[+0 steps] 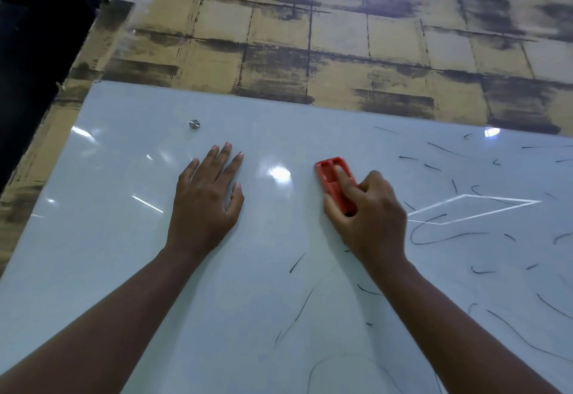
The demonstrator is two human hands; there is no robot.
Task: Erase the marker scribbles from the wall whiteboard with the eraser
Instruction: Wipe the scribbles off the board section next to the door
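Fingers of the right hand (370, 207) curl around a red rectangular plastic eraser (336, 184), with the forefinger (344, 178) laid along its ribbed back and the thumb tucked against its lower left side, so the eraser is pressed flat to the glossy white wall whiteboard (130, 238) just right of the frame's centre. Its upper end pokes out beyond the fingertips, pointing toward the upper left; the lower end is hidden under the hand. Over at centre left, the left hand (206, 201) lies palm-down on the board, its four fingers straight and only slightly fanned, the thumb angled out to the right, holding nothing. Between the two hands sits a bright reflection of a lamp (279, 173) on bare board. Thin black marker scribbles (446, 235) cover the right side and lower middle of the frame: short dashes, hooks and longer loops, some running just below and to the right of the right wrist. A white diamond-shaped reflection (474, 209) lies among them at right. One small round metal mounting stud (194, 124) sits near the board's upper left corner, above the left hand. Behind the board's top edge is a tan wall with dark smudged tile pattern (341, 37).
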